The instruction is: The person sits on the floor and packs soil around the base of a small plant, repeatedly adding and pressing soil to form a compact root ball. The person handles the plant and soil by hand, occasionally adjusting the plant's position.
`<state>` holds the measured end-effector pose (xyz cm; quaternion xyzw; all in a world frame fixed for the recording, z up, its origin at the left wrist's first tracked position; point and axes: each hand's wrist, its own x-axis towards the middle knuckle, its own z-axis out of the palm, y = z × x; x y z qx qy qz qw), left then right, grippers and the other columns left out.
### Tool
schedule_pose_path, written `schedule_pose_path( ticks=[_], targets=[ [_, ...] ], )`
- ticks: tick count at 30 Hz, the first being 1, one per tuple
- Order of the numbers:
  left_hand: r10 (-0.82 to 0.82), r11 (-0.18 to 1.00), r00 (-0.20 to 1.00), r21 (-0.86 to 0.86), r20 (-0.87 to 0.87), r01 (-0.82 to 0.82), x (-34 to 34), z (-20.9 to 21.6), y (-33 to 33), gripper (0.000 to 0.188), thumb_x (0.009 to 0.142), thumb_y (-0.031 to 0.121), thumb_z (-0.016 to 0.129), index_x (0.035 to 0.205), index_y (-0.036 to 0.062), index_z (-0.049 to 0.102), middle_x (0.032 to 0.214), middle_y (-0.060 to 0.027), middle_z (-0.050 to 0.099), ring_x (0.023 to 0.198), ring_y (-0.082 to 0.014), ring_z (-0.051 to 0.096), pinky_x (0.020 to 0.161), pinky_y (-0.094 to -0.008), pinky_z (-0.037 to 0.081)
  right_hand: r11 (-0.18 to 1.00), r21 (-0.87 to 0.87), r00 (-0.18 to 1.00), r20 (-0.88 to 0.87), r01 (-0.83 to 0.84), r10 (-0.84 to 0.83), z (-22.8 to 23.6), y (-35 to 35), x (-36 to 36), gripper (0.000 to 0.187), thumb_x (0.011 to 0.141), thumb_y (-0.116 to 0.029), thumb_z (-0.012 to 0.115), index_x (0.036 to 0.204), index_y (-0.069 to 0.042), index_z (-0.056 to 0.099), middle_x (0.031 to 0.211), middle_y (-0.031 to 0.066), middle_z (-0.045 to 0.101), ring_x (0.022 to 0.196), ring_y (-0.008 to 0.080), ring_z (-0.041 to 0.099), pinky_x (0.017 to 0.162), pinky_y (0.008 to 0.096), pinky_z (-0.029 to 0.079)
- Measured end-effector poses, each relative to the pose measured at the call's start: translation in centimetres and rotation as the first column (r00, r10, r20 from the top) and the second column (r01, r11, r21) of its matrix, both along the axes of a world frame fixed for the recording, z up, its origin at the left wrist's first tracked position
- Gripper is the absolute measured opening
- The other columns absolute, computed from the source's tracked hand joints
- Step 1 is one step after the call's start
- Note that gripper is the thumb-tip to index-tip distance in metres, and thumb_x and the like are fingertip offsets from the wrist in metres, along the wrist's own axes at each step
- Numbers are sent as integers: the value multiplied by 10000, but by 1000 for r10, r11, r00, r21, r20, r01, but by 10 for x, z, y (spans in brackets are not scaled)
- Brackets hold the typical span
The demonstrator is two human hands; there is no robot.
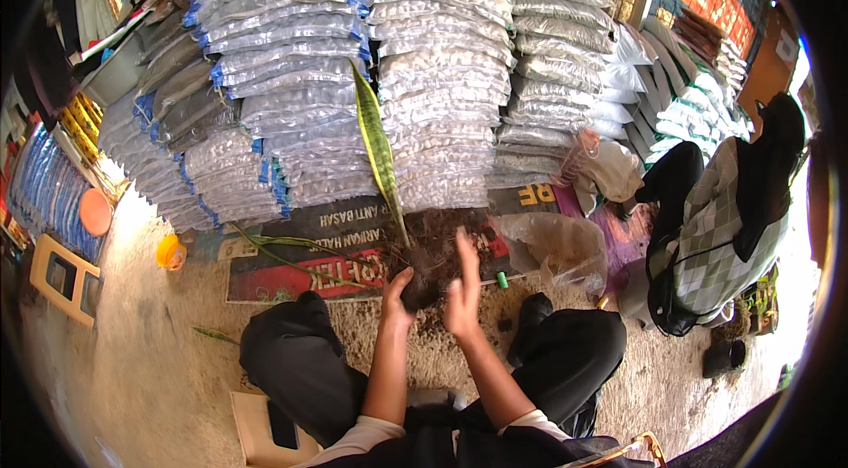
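A snake plant leaf (pixel 378 145), green with yellow edges, stands upright and leans a little left in front of me. Below it, a dark clump of soil or a small black pot (pixel 422 281) is between my hands; which it is, I cannot tell. My left hand (pixel 397 298) grips its left side, thumb up and the other fingers mostly hidden. Along the right side, my right hand (pixel 463 287) is open, fingers stretched forward and palm towards the clump. Loose dark soil (pixel 442 228) lies just behind it.
Tall stacks of filled clear bags (pixel 437 79) stand ahead. A printed sheet (pixel 274 278) covers the floor, with long leaves (pixel 274 241) on it. A plastic bag (pixel 561 247) and a person in a checked top (pixel 711 220) are to the right. A beige stool (pixel 66 278) stands left.
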<state>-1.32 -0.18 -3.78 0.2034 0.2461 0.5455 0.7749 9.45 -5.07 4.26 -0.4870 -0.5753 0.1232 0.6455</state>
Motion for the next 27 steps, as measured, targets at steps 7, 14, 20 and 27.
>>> schedule_pose_path(
  ticks=[7, 14, 20, 27],
  targets=[
    [-16, 992, 991, 125, 133, -1, 13, 16, -1, 592, 841, 392, 521, 1283, 23, 388, 1231, -136, 481, 1113, -265, 480, 945, -402, 386, 957, -27, 881, 399, 288, -254, 42, 8, 11, 782, 852, -592, 246, 1393, -34, 162, 1443, 228, 78, 1340, 362, 56, 1046, 520, -18],
    [25, 987, 981, -163, 193, 7, 22, 8, -4, 475, 854, 391, 461, 1175, 44, 503, 1161, -117, 545, 1012, -269, 555, 898, -374, 437, 935, -337, 954, 299, 113, -8, 20, 30, -4, 768, 876, -526, 275, 1403, -37, 3, 1440, 234, -107, 1327, 411, -84, 991, 596, -83],
    [-57, 992, 950, -86, 308, 88, 7, 10, 0, 429, 817, 370, 536, 1118, 64, 526, 1018, -126, 591, 900, -259, 601, 754, -413, 516, 968, -1, 943, 223, 252, -246, 99, 18, 24, 887, 810, -690, 160, 1405, -55, -9, 1441, 223, -114, 1334, 382, -86, 1007, 571, -92],
    [-14, 972, 946, -218, 325, 89, 18, 10, -5, 469, 858, 408, 452, 1171, 63, 505, 1089, -137, 572, 979, -251, 573, 869, -418, 462, 921, -386, 908, 403, 57, 113, 2, 52, -1, 683, 897, -515, 219, 1415, -100, 59, 1455, 193, -86, 1334, 394, -53, 1004, 578, -97]
  ],
)
